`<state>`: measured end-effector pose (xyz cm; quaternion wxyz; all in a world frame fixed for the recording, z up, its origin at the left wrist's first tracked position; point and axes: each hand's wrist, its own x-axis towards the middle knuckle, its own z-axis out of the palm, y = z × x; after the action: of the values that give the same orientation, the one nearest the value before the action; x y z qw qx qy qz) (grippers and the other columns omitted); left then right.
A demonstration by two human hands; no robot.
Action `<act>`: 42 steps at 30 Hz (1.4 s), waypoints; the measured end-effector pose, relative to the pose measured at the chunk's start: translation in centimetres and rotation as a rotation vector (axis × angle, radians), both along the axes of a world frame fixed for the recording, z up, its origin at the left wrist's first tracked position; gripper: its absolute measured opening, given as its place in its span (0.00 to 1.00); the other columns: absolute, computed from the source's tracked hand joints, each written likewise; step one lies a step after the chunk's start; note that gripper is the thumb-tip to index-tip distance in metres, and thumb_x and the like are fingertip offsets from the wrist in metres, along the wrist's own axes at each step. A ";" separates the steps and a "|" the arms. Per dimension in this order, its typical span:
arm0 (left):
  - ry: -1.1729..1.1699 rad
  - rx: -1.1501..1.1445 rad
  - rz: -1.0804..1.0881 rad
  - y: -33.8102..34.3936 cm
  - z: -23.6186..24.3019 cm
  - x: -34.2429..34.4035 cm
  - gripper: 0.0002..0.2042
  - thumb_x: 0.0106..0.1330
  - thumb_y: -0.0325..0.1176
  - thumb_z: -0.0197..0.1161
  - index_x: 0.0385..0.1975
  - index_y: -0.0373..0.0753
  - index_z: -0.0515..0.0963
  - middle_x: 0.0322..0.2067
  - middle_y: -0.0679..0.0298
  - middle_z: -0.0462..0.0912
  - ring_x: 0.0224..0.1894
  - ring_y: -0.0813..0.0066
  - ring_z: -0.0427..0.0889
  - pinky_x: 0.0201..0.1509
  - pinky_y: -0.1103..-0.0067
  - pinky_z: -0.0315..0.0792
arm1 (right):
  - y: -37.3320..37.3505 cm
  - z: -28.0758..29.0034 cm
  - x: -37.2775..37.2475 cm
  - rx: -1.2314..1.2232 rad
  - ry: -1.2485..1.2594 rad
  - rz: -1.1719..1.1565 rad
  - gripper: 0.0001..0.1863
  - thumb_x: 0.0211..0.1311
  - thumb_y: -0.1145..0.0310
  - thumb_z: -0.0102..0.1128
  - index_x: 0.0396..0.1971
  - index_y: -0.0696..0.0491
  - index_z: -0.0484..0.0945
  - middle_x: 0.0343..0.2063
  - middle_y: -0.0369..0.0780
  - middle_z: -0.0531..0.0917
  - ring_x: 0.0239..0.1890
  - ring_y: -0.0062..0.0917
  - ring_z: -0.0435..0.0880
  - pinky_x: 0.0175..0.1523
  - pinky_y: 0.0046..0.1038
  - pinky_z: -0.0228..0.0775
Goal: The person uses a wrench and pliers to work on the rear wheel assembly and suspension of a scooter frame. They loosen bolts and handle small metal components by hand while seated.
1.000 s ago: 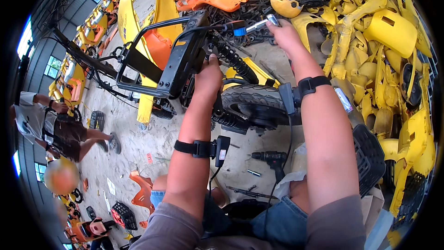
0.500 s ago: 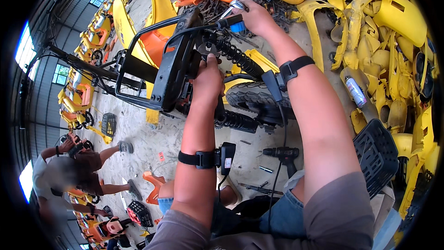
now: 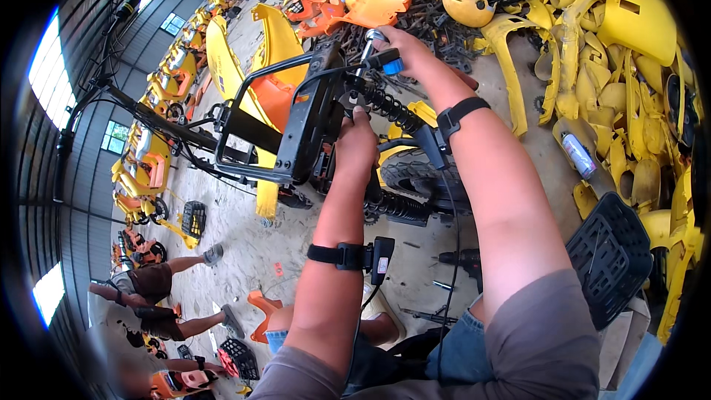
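Note:
My right hand (image 3: 404, 52) is closed on a chrome ratchet tool (image 3: 374, 38), whose shaft points down to the top of a black coil-spring shock (image 3: 389, 111) on a vehicle's black frame (image 3: 315, 122). A blue fitting (image 3: 392, 67) sits beside that hand. Below, my left hand (image 3: 355, 144) is closed around something at the shock's upper mount, mostly hidden by fingers and frame. Both my forearms wear black strapped devices with cables. A tyre (image 3: 415, 174) and yellow and orange panels (image 3: 281, 59) lie behind.
Yellow plastic parts (image 3: 633, 30) are heaped at right, beside a black basket (image 3: 600, 259) and spray can (image 3: 578, 155). A drill (image 3: 463, 263) and small tools lie on the dusty floor. A co-worker (image 3: 148, 296) bends at lower left. Rows of vehicles (image 3: 148, 163) line the left.
My right hand has moved left, swinging the ratchet's shaft from sideways to steeply down at the shock mount. The view has shifted. The co-worker has bent lower and moved rightward.

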<state>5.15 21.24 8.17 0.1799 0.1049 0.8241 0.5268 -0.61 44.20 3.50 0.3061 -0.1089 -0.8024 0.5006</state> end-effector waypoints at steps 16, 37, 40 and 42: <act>0.220 -0.241 -0.056 -1.2 -1.2 -1.7 0.32 0.77 0.52 0.36 0.61 0.26 0.66 0.61 0.32 0.67 0.64 0.34 0.65 0.68 0.58 0.60 | -4.8 -0.5 -2.4 -0.728 0.324 0.116 0.22 0.56 0.64 0.67 0.49 0.57 0.76 0.37 0.37 0.79 0.40 0.21 0.77 0.48 0.25 0.69; 0.723 -0.152 0.019 -1.4 -3.9 -1.2 0.26 0.77 0.46 0.43 0.56 0.25 0.72 0.57 0.31 0.70 0.61 0.34 0.67 0.69 0.59 0.58 | -4.0 0.2 -5.3 -0.170 0.179 -0.089 0.06 0.62 0.71 0.58 0.38 0.52 0.80 0.25 0.36 0.80 0.27 0.18 0.77 0.33 0.24 0.70; 0.886 -0.097 0.103 -1.4 -2.9 -0.9 0.21 0.76 0.43 0.48 0.47 0.27 0.77 0.46 0.36 0.79 0.49 0.36 0.77 0.57 0.58 0.70 | -4.4 -0.4 -5.9 -0.361 0.203 -0.105 0.08 0.59 0.72 0.61 0.37 0.55 0.80 0.28 0.35 0.81 0.31 0.18 0.77 0.36 0.23 0.70; 0.751 -0.047 0.083 -1.2 -2.2 -0.7 0.21 0.76 0.43 0.48 0.48 0.28 0.77 0.47 0.38 0.79 0.50 0.36 0.77 0.58 0.58 0.69 | -3.1 -1.9 -6.9 -0.608 0.240 0.017 0.08 0.57 0.72 0.62 0.36 0.57 0.80 0.32 0.36 0.82 0.32 0.18 0.77 0.39 0.22 0.70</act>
<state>4.41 20.00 5.98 -0.1539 0.2530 0.8480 0.4396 -7.50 41.10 1.57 0.3479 -0.1288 -0.5751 0.7291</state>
